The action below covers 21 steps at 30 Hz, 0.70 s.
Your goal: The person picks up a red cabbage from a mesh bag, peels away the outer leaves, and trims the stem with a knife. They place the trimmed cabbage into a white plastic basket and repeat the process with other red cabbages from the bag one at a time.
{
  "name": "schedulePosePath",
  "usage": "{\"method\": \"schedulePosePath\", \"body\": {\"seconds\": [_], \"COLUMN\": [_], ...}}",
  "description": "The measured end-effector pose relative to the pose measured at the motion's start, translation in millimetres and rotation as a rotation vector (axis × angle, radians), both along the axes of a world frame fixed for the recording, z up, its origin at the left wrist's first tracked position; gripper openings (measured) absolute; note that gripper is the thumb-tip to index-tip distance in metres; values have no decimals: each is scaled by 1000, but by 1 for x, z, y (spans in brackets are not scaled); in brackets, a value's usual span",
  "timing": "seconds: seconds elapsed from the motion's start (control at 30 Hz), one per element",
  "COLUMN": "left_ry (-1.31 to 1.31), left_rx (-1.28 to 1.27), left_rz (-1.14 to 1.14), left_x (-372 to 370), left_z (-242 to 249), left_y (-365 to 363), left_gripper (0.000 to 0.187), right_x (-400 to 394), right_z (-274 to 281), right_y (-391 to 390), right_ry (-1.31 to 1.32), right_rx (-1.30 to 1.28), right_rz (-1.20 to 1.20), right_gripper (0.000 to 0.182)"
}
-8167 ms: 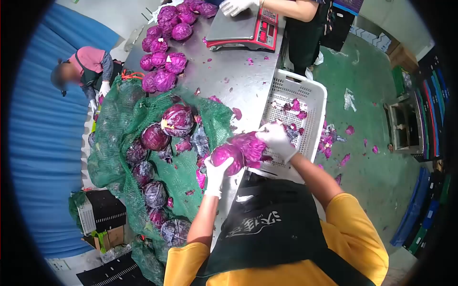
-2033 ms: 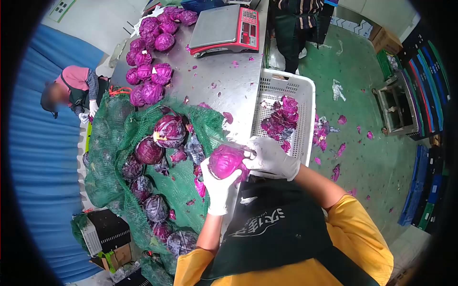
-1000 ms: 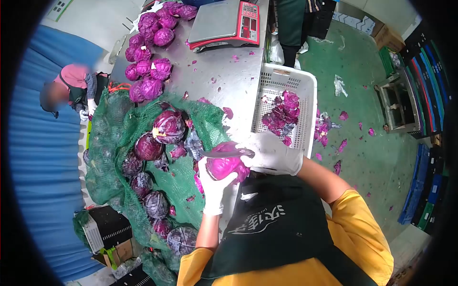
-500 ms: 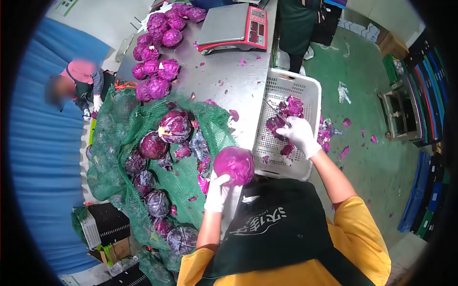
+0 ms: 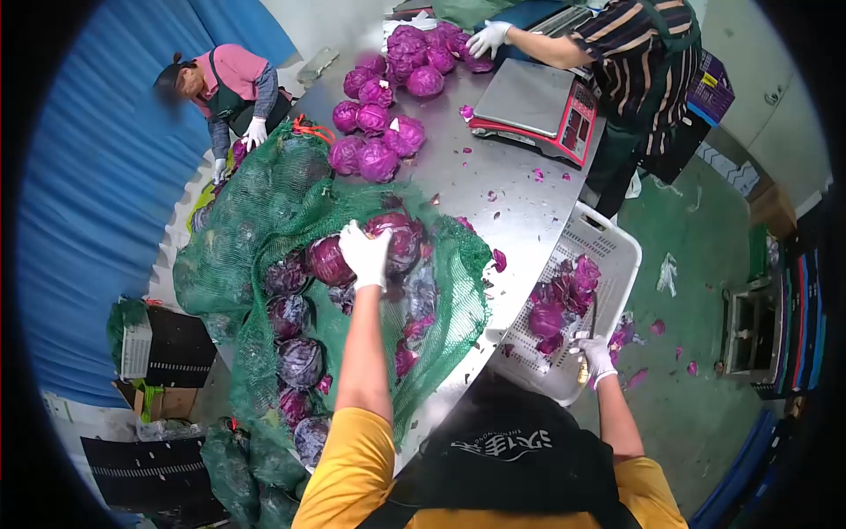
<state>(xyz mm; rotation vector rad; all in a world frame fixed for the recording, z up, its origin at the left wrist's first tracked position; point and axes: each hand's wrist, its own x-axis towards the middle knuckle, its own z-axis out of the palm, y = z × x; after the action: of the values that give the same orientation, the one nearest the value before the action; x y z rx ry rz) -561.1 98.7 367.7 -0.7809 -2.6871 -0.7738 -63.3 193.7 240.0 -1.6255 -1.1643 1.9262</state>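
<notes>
My left hand [image 5: 364,254], in a white glove, reaches over the green mesh bag [image 5: 458,264] with its fingers curled onto a dark red cabbage [image 5: 404,244]. Another red cabbage [image 5: 330,261] lies against the other side of that hand. More unpeeled cabbages rest in a row on the mesh toward me. My right hand [image 5: 597,357], also gloved, is closed around a knife [image 5: 593,319], its blade pointing away from me over the rim of the white basket [image 5: 627,264]. Purple leaves [image 5: 577,282] lie in the basket.
Trimmed purple cabbages [image 5: 377,161] are grouped on the metal table [image 5: 493,198], near a red scale [image 5: 529,101]. Across the table, a co-worker's gloved hand [image 5: 489,38] touches the cabbages. Another person [image 5: 238,84] bends at the left. Leaf scraps litter the green floor [image 5: 679,291].
My left hand has gone from a peeled cabbage near my body to a dark one on the mesh. My right hand, with the knife, has drawn back to the basket's near rim. The view has shifted.
</notes>
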Motion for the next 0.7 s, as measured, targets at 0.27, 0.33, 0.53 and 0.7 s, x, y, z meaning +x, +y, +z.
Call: {"method": "schedulePosePath", "body": {"seconds": [0.27, 0.33, 0.53, 0.7], "left_ry": [-159, -217, -709, -872], "left_rx": [252, 343, 96, 121], "left_rz": [-482, -354, -567, -554], "left_x": [105, 122, 131, 151], "left_z": [17, 18, 13, 24], "left_y": [-71, -79, -57, -35], "left_gripper": [39, 49, 71, 72], "right_x": [-121, -146, -175, -159], "right_z": [96, 91, 121, 78], "right_y": [3, 7, 6, 7], "right_ry": [-95, 80, 228, 378], "right_rx": [301, 442, 31, -52], "right_rz": [462, 530, 366, 254], "right_gripper": [13, 23, 35, 35]}}
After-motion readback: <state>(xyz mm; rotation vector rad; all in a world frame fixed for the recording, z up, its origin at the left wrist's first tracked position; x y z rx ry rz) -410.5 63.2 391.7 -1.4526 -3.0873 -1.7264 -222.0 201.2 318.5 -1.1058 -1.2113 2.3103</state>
